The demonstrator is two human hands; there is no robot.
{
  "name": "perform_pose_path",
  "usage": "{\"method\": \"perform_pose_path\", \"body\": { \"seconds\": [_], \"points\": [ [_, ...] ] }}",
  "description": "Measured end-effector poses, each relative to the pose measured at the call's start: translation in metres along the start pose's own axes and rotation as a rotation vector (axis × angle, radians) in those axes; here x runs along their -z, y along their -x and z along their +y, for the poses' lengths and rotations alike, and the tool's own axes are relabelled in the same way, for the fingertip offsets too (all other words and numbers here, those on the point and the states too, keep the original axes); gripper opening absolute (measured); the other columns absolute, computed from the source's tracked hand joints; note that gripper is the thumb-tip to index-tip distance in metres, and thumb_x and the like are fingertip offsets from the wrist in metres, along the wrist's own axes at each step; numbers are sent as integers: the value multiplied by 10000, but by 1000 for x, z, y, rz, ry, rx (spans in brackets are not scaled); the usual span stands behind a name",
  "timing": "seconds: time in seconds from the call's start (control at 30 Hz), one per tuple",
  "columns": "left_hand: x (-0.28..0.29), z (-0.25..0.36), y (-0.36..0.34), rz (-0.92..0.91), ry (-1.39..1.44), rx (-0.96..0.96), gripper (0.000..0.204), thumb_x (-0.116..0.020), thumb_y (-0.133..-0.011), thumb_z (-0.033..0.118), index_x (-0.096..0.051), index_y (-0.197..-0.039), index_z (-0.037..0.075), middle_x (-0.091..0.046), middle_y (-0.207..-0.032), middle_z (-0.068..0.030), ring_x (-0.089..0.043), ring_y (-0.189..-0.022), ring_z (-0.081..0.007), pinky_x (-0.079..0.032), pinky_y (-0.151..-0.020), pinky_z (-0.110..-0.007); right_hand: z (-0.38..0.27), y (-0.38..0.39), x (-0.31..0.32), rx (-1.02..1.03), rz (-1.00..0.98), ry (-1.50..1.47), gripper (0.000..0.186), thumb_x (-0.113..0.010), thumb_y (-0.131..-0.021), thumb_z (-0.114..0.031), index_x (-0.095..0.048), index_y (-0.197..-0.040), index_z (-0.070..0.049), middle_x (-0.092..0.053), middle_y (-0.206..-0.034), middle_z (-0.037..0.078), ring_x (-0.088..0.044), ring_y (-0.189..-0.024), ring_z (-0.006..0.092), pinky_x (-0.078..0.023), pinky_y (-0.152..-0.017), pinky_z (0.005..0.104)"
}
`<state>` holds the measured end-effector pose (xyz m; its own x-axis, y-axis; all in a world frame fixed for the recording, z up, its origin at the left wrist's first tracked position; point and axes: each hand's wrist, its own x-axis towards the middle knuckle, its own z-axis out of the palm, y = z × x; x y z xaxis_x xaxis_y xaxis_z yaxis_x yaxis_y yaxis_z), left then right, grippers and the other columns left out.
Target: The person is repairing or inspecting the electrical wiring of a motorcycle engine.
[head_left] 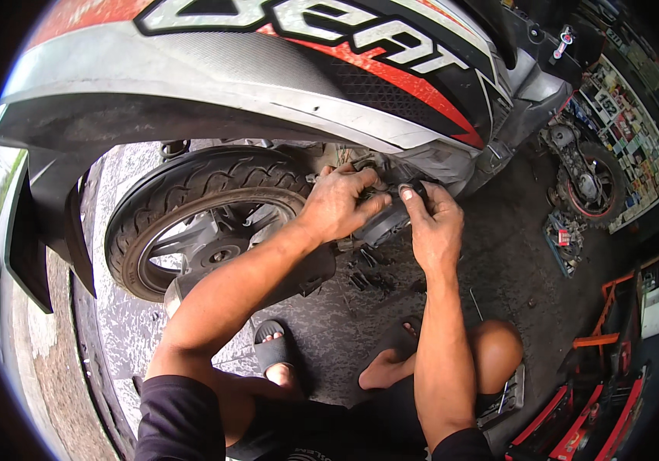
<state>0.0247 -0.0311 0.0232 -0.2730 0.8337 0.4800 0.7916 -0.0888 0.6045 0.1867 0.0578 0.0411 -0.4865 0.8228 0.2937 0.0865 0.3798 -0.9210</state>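
A scooter with a white, black and red side panel [214, 65] fills the upper part of the view. Under the panel, my left hand [337, 203] reaches in among the engine parts just right of the rear wheel [133, 207]. Its fingers are curled, and what they grip is hidden. My right hand [435, 230] is beside it, thumb and fingers pinched together around something small and dark that I cannot make out. Between and below the hands sits a dark rounded engine cover [383, 224].
Several small dark parts [368, 278] lie on the floor below the engine. Red metal racks [594, 415] stand at the lower right. Farther off are another motorcycle wheel [598, 184] and a crate of parts [564, 242]. My sandalled feet are on the patterned floor.
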Motion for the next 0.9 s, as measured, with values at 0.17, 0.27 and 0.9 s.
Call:
{"method": "perform_pose_path", "body": {
  "seconds": [0.17,0.27,0.9],
  "points": [
    [-4,4,2,-12,186,231,282,-723,-851,251,-708,-957,-10,-672,-814,-229,-667,-747,-366,-512,-688,-411,5,-7,-12,44,-2,-39,265,-686,-898,-109,-694,-1109,52,-733,-964,163,-676,-880,199,-516,-802,330],
    [-5,8,8,-10,138,252,246,-701,-852,224,-721,-981,16,-674,-854,-218,-641,-900,-385,-492,-799,-457,14,-15,-17,28,-52,-89,267,-672,-886,-64,-696,-1130,41,-736,-994,156,-685,-887,211,-520,-818,324],
    [-2,8,-14,51,-340,-161,497,-738,-763,215,-565,-1202,58,-681,-1084,-165,-572,-1084,-350,-416,-931,-498,30,-35,2,253,-287,217,478,-574,-897,15,-557,-1374,-2,-643,-1260,239,-674,-1061,263,-508,-931,345]
  ]
}}
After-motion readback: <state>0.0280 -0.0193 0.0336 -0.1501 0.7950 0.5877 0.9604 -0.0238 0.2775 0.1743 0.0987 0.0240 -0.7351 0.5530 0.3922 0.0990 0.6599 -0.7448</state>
